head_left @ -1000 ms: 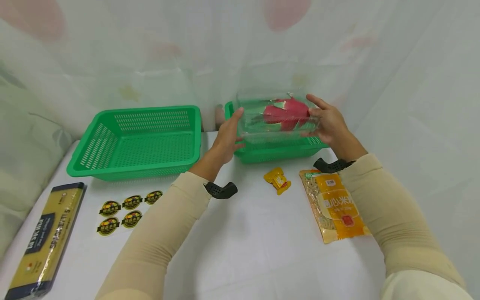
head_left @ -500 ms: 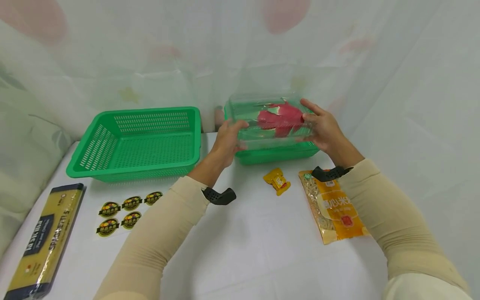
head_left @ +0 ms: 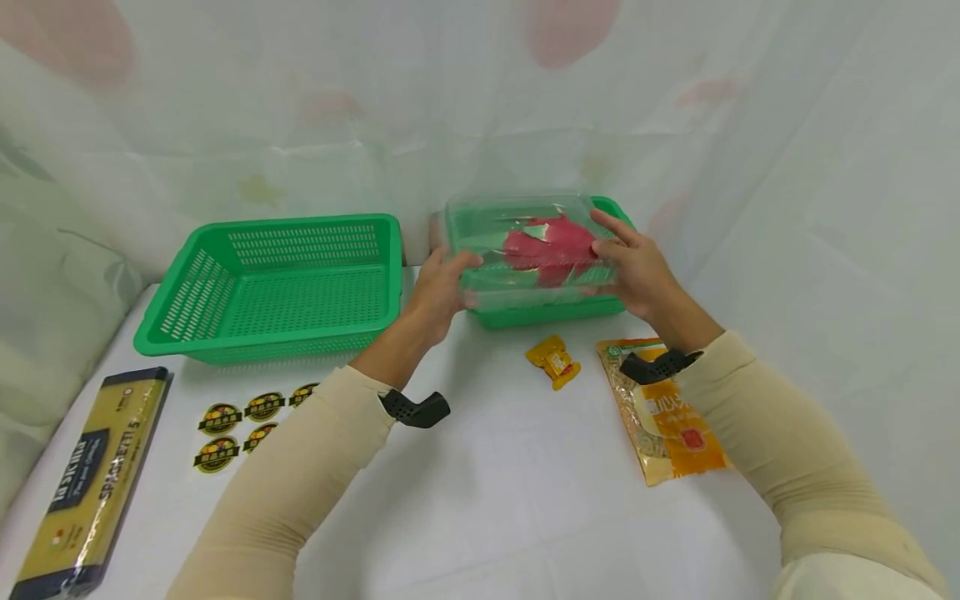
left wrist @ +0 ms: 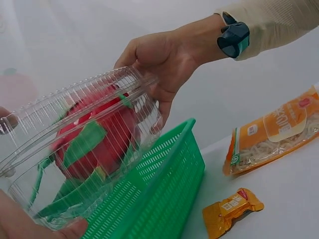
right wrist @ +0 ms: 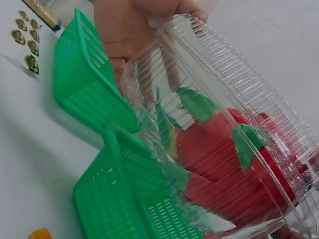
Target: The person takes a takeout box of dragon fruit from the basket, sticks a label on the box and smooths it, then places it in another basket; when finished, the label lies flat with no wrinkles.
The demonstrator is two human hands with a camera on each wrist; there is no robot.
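A clear plastic clamshell box [head_left: 517, 293], closed over a pink-red dragon fruit [head_left: 551, 248] with green scales, is held above the right green basket [head_left: 547, 317]. My left hand [head_left: 433, 293] grips its left end, thumb on top and fingers at the side and below. At the other end my right hand [head_left: 637, 268] grips the box, with its thumb and fingers around the edge. In the left wrist view, the fruit [left wrist: 99, 137] shows through the ribbed plastic, and the basket [left wrist: 169, 184] sits under it. The box covers most of that basket's inside in the head view.
Another green basket [head_left: 270, 343] stands on the left. In front lie a small yellow packet [head_left: 553, 362], an orange noodle bag [head_left: 667, 425] partly under the right forearm, round fruit stickers [head_left: 219, 419] and a spaghetti pack [head_left: 93, 483]. A white curtain [head_left: 420, 100] hangs behind.
Both hands have moved the box to the left and slightly down, nearer to me. The dragon fruit has moved along inside it. The baskets and packets stay put.
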